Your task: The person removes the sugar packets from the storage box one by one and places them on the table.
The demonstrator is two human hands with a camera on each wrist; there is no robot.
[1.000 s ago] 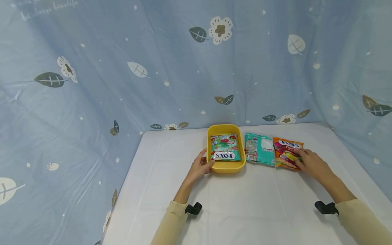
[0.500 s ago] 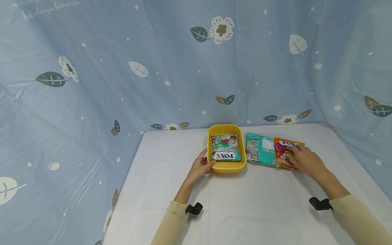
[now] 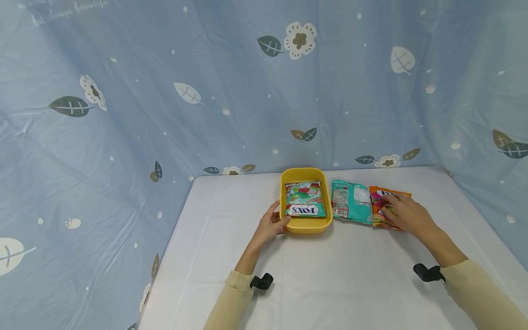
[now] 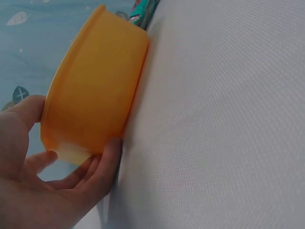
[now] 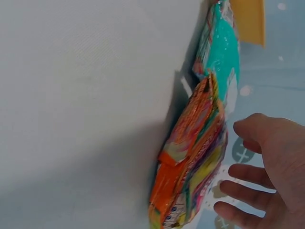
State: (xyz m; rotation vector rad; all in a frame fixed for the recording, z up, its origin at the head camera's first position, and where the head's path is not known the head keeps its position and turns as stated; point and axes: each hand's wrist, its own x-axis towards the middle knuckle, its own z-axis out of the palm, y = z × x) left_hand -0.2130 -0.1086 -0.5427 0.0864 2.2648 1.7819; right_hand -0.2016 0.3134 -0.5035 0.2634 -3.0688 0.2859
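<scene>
1. Blue curtain (image 3: 243, 96) printed with leaves and flowers, behind a white table (image 3: 326, 275). Near the table's far edge, from left to right: yellow box (image 3: 307, 225), teal bag (image 3: 360, 204), orange candy bag (image 5: 193, 152).

2. Right hand (image 3: 408, 217) hovering over the right part of the orange candy bag. Thumb and fingers apart, loosely extended, holding nothing; in the right wrist view, a gap visible between fingertips and wrapper.

3. Most important relation: orange candy bag just below the right hand, toward the thumb side, and well apart from the left hand (image 3: 267, 228). Flat on the table, brand label at the far end; long axis hard to tell, with much of the front covered by the right hand.

4. Left hand at the near left corner of the yellow box, thumb at the rim, fingers curled round the lower wall: gripping it. Box upright on the table, long axis pointing away from the wearer.

5. Inside the yellow box: mint candy bag (image 3: 305, 199), lying flat, brand label at the near end.

6. In between, as an obstacle sideways: teal bag, back face up, touching or nearly touching the orange candy bag; then the raised wall of the yellow box, just beside.

7. On both arms: beige sleeves (image 3: 478, 288) and small black cameras (image 3: 262, 281) at the wrists.
</scene>
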